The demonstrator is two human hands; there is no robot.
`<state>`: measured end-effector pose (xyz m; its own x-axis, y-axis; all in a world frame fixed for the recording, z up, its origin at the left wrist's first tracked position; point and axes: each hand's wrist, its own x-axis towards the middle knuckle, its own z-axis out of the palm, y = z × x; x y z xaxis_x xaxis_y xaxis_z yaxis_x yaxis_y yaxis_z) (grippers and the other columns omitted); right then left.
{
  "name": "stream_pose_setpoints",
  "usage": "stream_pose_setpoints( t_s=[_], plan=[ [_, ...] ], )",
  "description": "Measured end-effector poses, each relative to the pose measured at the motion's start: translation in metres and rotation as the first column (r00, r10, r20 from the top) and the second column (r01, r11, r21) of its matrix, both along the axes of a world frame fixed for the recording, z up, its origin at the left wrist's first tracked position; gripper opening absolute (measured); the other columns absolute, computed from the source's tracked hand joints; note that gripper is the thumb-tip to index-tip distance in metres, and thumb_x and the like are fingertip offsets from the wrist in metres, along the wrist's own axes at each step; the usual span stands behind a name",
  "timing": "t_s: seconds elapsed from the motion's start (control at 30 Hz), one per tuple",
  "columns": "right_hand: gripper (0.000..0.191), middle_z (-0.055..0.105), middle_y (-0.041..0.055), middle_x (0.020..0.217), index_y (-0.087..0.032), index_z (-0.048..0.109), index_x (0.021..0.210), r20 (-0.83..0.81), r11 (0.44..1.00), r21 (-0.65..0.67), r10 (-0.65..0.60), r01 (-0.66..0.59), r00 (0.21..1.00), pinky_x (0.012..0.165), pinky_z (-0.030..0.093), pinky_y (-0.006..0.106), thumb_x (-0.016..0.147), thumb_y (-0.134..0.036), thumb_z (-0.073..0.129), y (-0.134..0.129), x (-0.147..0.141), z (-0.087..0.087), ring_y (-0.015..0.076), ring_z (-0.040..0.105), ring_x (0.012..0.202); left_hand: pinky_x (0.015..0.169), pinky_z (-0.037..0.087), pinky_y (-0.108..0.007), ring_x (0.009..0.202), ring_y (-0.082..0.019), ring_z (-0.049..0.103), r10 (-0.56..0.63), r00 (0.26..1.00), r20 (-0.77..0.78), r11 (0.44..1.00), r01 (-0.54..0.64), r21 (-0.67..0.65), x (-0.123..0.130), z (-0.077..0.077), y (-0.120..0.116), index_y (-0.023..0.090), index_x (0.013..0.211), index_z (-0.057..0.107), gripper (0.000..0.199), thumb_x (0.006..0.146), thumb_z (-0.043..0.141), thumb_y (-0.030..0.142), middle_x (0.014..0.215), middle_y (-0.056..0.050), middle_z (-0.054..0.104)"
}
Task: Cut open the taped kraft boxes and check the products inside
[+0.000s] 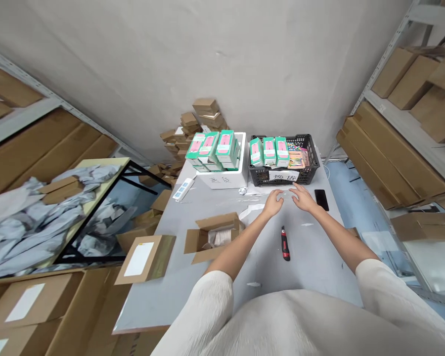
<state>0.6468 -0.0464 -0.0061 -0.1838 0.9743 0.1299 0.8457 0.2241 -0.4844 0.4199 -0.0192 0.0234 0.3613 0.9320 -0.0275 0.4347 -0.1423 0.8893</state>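
Both hands are over the grey table (222, 205), just in front of a black plastic basket (307, 173). My left hand (273, 202) has its fingers apart and holds nothing. To its right, my right hand (303, 198) is also spread and holds nothing. The basket carries a white label and contains green-and-pink boxes (269, 151) and colourful packets. A red-and-black box cutter (285, 243) lies below the hands. Beside my left forearm sits an open cardboard box (207, 242) with wrapping inside. A black phone (322, 200) lies right of my right hand.
A white foam box (222, 180) with green-and-pink boxes stands left of the basket, near a power strip (184, 189). Crumpled paper (242, 190) lies between them. A labelled carton (144, 259) overhangs the left table edge. Shelves with cartons flank both sides; grey bags (33, 222) cover a side table.
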Motion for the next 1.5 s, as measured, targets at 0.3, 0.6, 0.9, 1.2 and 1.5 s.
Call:
stream_pose_setpoints(
  t_s=[0.3,0.6,0.9,1.2,1.5],
  plan=[
    [0.049,0.052,0.0136,0.171,-0.023,0.07,0.149,-0.035,0.99,-0.077,0.118,-0.121,0.992,0.129,0.041,0.059,0.101,-0.023,0.057,-0.028,-0.095,0.001,0.035,0.049,0.158,0.121,0.05,-0.046,0.138,-0.028,0.065,0.112,0.994,-0.022,0.994,-0.111,0.014,-0.107,0.005,-0.04,0.022,0.129,0.075,0.038,0.094,0.063,0.011,0.143,-0.011,0.071],
    [0.049,0.057,0.014,0.166,-0.024,0.068,0.151,-0.02,0.967,-0.174,0.185,-0.186,0.983,0.13,0.041,0.054,0.103,-0.025,0.058,-0.057,-0.193,-0.002,0.0327,0.054,0.154,0.125,0.046,-0.045,0.14,-0.029,0.064,0.213,0.976,-0.035,0.977,-0.211,0.038,-0.234,0.006,-0.083,0.021,0.129,0.075,0.038,0.095,0.061,0.012,0.143,-0.012,0.071],
    [0.064,0.059,0.0188,0.163,-0.016,0.056,0.162,-0.128,0.939,-0.329,-0.146,0.097,0.981,0.125,0.048,0.052,0.099,-0.027,0.056,-0.094,-0.252,-0.024,0.0333,0.068,0.137,0.133,0.035,-0.049,0.155,-0.031,0.051,0.353,0.924,-0.147,0.935,-0.352,0.033,-0.358,-0.019,-0.098,0.021,0.142,0.066,0.052,0.09,0.062,0.013,0.158,-0.015,0.061],
    [0.07,0.054,0.0193,0.169,-0.017,0.054,0.164,-0.207,0.866,-0.424,-0.378,0.265,0.902,0.125,0.047,0.056,0.098,-0.039,0.055,-0.104,-0.257,-0.034,0.0354,0.068,0.139,0.117,0.052,-0.044,0.138,-0.032,0.068,0.209,0.957,-0.202,0.935,-0.256,-0.246,-0.378,-0.052,-0.11,0.017,0.144,0.066,0.053,0.092,0.064,0.025,0.147,-0.018,0.072],
    [0.069,0.061,0.0156,0.164,-0.02,0.069,0.152,-0.21,0.871,-0.467,-0.277,0.153,0.938,0.13,0.04,0.055,0.107,-0.067,0.046,-0.096,-0.262,-0.037,0.0337,0.054,0.155,0.124,0.049,-0.047,0.144,-0.034,0.066,0.024,0.987,-0.156,0.964,-0.064,-0.257,-0.369,-0.065,-0.112,0.02,0.139,0.075,0.062,0.077,0.073,0.022,0.15,-0.015,0.072]
  ],
)
